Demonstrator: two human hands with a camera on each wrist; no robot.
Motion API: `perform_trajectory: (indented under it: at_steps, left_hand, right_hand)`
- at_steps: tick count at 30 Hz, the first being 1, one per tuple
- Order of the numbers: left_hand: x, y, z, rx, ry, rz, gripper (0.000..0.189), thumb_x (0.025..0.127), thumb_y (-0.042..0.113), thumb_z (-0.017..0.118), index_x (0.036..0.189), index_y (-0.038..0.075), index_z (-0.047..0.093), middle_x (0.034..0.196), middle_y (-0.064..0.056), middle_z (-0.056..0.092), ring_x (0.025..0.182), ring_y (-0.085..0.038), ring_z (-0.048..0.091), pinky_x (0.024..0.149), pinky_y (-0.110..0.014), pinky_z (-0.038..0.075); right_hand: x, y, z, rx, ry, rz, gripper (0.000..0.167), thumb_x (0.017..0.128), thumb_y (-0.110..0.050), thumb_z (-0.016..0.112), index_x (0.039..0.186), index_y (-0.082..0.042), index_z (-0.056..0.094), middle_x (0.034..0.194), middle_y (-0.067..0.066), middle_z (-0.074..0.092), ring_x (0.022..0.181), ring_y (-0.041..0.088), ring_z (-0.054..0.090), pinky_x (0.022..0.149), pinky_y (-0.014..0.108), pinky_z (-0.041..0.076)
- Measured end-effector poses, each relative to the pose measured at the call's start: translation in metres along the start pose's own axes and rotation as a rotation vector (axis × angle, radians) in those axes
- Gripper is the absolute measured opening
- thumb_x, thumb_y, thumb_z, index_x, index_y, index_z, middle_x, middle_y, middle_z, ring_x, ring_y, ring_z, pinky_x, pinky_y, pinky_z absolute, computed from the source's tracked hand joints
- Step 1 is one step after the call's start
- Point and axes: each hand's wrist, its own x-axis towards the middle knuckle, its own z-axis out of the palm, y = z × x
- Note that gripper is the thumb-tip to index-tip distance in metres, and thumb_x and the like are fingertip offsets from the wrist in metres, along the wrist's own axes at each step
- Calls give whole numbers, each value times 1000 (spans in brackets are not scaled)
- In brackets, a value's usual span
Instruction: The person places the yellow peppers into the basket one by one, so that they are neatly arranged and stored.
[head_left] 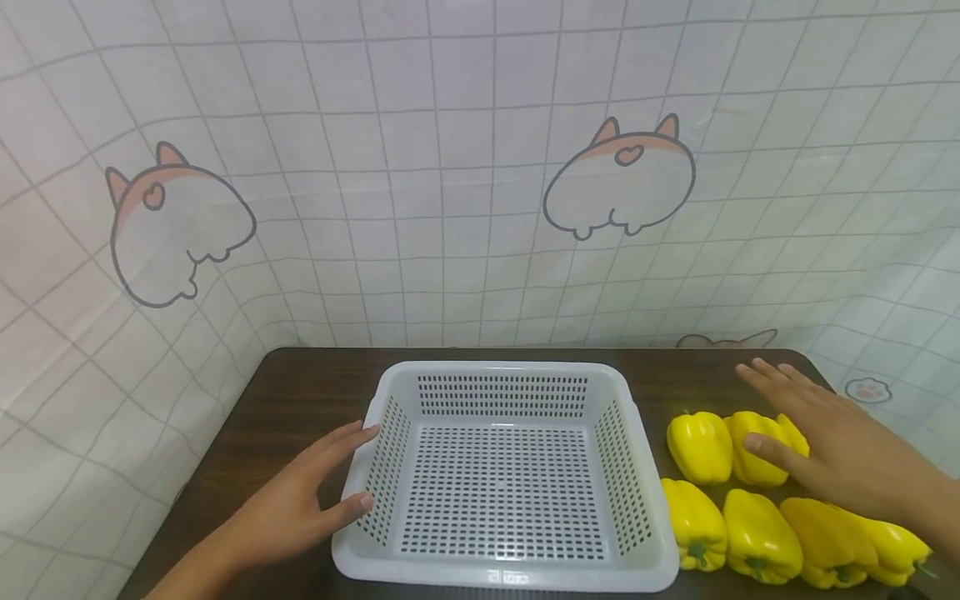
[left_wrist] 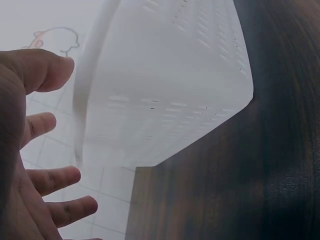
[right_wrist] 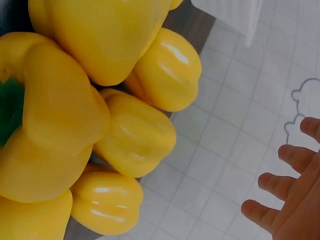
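Note:
A white perforated plastic basket (head_left: 498, 577) sits on the brown table with nothing inside. At its left side is my left hand (head_left: 288, 500), thumb and fingers spread apart. In the left wrist view those fingertips hover near the basket's rim (left_wrist: 81, 107); whether any touches it, I cannot tell. Several yellow bell peppers (head_left: 763, 537) lie in two rows right of the basket. Over the right end of these rows hangs my right hand (head_left: 840, 442), fingers extended, holding nothing. The right wrist view shows glossy peppers (right_wrist: 137, 132) apart from that hand, and its fingers partly cover the back row's right end.
The dark wood-grain table (head_left: 300, 400) has rounded back corners. Behind and beside it hangs a white grid-patterned cloth (head_left: 465, 208) with cartoon animal prints. Bare tabletop shows left of the basket and behind the peppers.

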Motion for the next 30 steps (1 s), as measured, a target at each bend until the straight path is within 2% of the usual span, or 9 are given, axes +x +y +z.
perform_trajectory:
  at_steps: [5,8,12,17,19,21,25,30]
  left_hand:
    - [1,-4,3,-34,6,-16,69,93,37,75,154,32,44,159,-13,40,140,-43,42,102,-71,42]
    - [0,-5,3,-64,-3,-42,68,92,33,76,153,31,45,156,-12,43,140,-42,43,103,-71,41]
    - [0,-7,4,-115,-24,-60,69,92,32,76,153,28,45,153,-11,48,139,-43,44,105,-71,39]
    - [-2,-11,7,-199,-70,-137,69,92,33,76,153,28,45,155,-16,44,140,-46,42,106,-70,38]
    - [-3,-14,8,-236,-91,-169,68,92,34,76,153,28,45,156,-18,43,137,-46,45,105,-68,42]
    - [-2,-16,8,-272,-117,-170,68,93,33,75,153,25,44,154,-21,43,133,-45,50,102,-66,46]
    - [-2,-20,8,-334,-154,-130,69,94,29,74,154,18,42,149,-24,47,122,-42,59,94,-65,51]
    - [0,-26,10,-403,-167,-70,70,96,26,73,155,15,39,150,-25,45,123,-42,59,95,-63,52]
  right_hand:
    - [-1,5,-2,47,-2,2,80,103,-37,61,166,-24,14,169,17,15,148,54,17,90,87,29]
    - [-2,9,-2,78,-4,2,78,104,-36,60,166,-26,13,169,15,15,147,54,18,90,86,30]
    - [-1,14,-2,63,-21,21,78,104,-38,59,166,-25,14,167,20,20,141,59,27,89,86,31]
    - [2,17,-3,68,-38,42,77,104,-41,58,165,-20,16,163,26,25,136,61,32,90,85,32]
    - [2,18,-3,82,-40,51,77,104,-42,59,165,-19,18,162,27,27,136,60,32,91,84,32]
    - [2,19,-3,85,-42,59,79,103,-42,59,165,-17,18,161,28,28,135,60,33,90,84,33]
    - [1,23,-2,69,-36,65,82,101,-41,64,164,-12,20,157,32,33,130,61,38,89,84,35]
    - [-2,30,-2,65,-12,61,83,98,-38,69,161,-5,26,151,36,39,125,62,42,87,82,38]
